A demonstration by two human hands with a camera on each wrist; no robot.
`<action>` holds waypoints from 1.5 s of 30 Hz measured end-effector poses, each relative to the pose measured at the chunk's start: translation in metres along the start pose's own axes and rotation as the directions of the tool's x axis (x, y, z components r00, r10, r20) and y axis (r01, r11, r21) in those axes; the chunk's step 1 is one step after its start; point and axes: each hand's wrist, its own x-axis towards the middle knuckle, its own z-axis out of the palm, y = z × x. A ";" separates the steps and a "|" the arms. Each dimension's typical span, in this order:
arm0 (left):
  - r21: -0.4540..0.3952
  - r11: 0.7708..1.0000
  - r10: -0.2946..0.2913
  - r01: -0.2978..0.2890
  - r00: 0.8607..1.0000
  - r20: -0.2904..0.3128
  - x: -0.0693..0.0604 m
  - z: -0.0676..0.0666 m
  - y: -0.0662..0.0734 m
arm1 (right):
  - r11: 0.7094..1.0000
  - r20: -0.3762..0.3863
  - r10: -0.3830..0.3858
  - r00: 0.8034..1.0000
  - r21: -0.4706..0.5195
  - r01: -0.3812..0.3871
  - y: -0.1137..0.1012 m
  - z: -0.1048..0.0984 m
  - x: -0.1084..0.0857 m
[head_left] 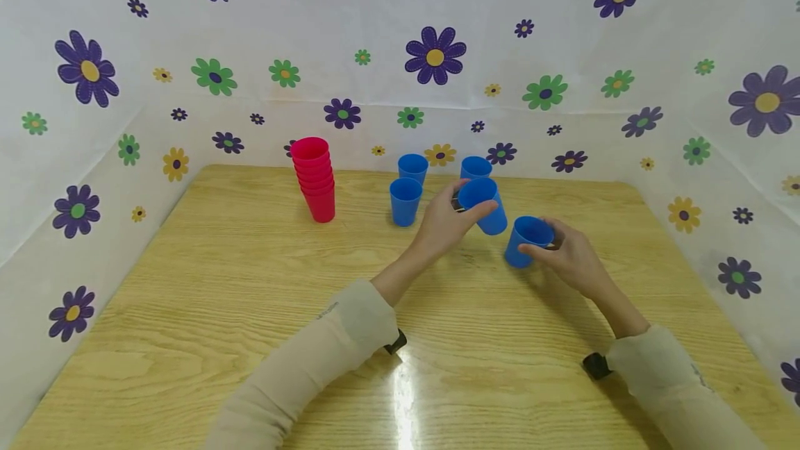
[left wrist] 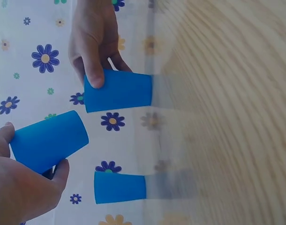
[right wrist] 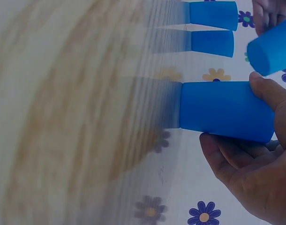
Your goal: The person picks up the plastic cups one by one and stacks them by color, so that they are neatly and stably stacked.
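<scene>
My left hand (head_left: 445, 217) grips a blue cup (head_left: 491, 217), tilted and held off the table; in the left wrist view the thumb and fingers lie on either side of this cup (left wrist: 51, 140). Just to the right, my right hand (head_left: 571, 259) has its thumb and fingers around another blue cup (head_left: 521, 250), which stands upright on the table. The right wrist view shows that cup's side (right wrist: 222, 110) with fingers beneath and the thumb above. Behind the tilted cup stands a blue cup (head_left: 476, 167), partly hidden.
Two more blue cups stand left of my left hand, a front one (head_left: 405, 207) and a rear one (head_left: 413, 167). Farther left rises a leaning-looking stack of red cups (head_left: 321, 201). A flower-print sheet (head_left: 375, 12) surrounds the wooden table (head_left: 219, 276) at the back and sides.
</scene>
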 end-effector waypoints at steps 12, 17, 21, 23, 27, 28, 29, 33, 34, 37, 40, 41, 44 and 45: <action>-0.103 0.993 0.064 -0.063 0.998 0.003 0.004 0.020 0.019 | 1.000 0.000 0.016 1.000 -0.019 -0.016 -0.001 -0.002 0.002; -0.096 0.994 0.053 -0.052 0.999 0.002 0.006 0.029 0.020 | 1.000 0.010 0.008 1.000 0.006 -0.008 -0.001 -0.002 0.001; -0.106 0.993 0.062 -0.060 0.998 0.011 0.008 0.036 0.018 | 1.000 0.014 -0.003 1.000 0.008 0.003 -0.001 -0.001 0.001; -0.108 0.992 0.072 -0.070 0.997 0.015 0.009 0.040 0.017 | 1.000 0.015 -0.007 1.000 0.005 0.007 -0.001 -0.001 0.002; -0.119 0.988 0.100 -0.096 0.995 0.025 0.011 0.046 0.014 | 1.000 0.015 -0.019 1.000 0.001 0.019 0.000 0.000 0.002; -0.127 0.986 0.109 -0.104 0.994 0.029 0.011 0.047 0.013 | 1.000 0.014 -0.022 1.000 -0.001 0.022 0.000 0.000 0.002; -0.134 0.985 0.118 -0.113 0.992 0.033 0.011 0.048 0.012 | 1.000 0.014 -0.025 1.000 0.001 0.025 0.000 0.000 0.002; -0.155 0.978 0.146 -0.137 0.988 0.048 0.011 0.051 0.009 | 0.999 0.012 -0.038 0.999 0.011 0.038 0.000 0.000 0.002; -0.157 0.978 0.149 -0.139 0.988 0.051 0.012 0.052 0.008 | 0.999 0.011 -0.040 0.999 0.012 0.040 0.000 0.000 0.002; -0.144 0.981 0.143 -0.134 0.988 0.057 0.014 0.055 0.006 | 0.999 0.006 -0.046 0.999 0.006 0.046 0.000 0.000 0.003; -0.116 0.985 0.136 -0.129 0.989 0.061 0.018 0.060 0.005 | 0.999 0.009 -0.047 0.999 -0.002 0.047 0.000 -0.001 0.002; -0.101 0.987 0.135 -0.128 0.989 0.061 0.019 0.061 0.004 | 0.999 0.013 -0.049 0.999 -0.003 0.049 0.000 -0.001 0.002; -0.054 0.990 0.135 -0.131 0.988 0.074 0.022 0.067 0.003 | 0.999 0.022 -0.051 0.998 0.004 0.051 -0.002 -0.001 0.002; -0.036 0.991 0.134 -0.131 0.988 0.080 0.023 0.069 0.002 | 0.999 0.022 -0.052 0.998 0.002 0.052 -0.002 -0.001 0.002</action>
